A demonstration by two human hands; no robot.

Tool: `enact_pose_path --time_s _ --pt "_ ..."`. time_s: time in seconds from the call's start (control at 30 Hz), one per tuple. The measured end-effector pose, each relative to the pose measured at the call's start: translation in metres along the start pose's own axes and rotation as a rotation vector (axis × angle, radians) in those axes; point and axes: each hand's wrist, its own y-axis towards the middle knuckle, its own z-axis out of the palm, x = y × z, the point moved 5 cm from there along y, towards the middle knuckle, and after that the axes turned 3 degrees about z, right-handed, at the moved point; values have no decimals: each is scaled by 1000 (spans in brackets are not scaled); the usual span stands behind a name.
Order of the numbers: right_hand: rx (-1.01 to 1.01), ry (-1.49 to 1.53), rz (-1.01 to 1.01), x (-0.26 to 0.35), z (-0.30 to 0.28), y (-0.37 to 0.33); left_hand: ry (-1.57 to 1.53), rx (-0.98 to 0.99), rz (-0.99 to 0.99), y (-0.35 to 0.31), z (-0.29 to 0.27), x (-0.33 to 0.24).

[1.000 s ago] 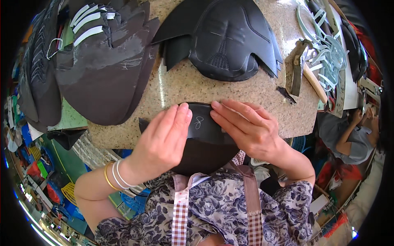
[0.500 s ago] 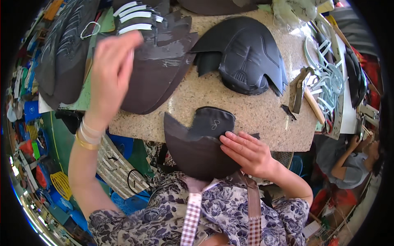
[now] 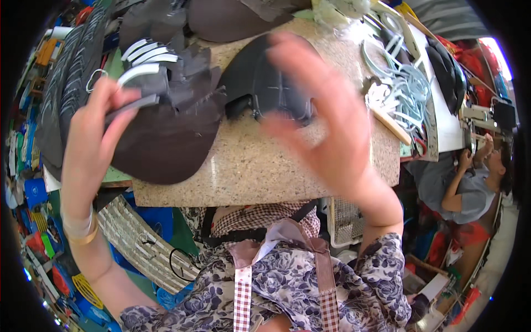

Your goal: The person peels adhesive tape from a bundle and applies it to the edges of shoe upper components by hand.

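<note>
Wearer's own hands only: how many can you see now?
2: the left hand, pinching a dark grey strip over the dark stacked pieces; the right hand, open and blurred, over the black moulded piece. Neither is hidden.

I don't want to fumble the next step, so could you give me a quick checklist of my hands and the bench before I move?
1. Left hand has a grip: ok, it pinches a thin dark-grey strip.
2. Right hand free: ok, fingers spread, nothing seen in its grasp.
3. Right hand off the black moulded sheet pieces: cannot tell, it is blurred in front of them.
4. Wooden-handled tool set down: ok, it lies on the table's right side.
5. Pale-blue flexible straps untangled: not ok, they lie in a looped heap.
</note>
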Motion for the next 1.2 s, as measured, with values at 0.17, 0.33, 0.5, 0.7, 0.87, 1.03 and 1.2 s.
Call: enact_pose_path --time_s 0.17,0.33,0.5,0.7,0.87,1.03,1.2 --pt "115 67 78 59 40 -16 -324 383 -154 -39 5 -69" --pt "350 270 -76 57 28 -45 -1415 744 -630 -89 77 -31" --pt "492 277 -62 59 13 -52 -1615 1149 -632 -92 117 -56" --pt "810 275 182 44 10 -76 -638 861 -68 -33 78 -71" --pt "662 -14 471 20 20 -105 -25 84 580 -28 100 -92" --pt "300 -145 248 12 15 -94 50 89 588 -43 155 -83" --pt "283 130 332 -5 19 -114 -44 -12 420 -36 149 -72"
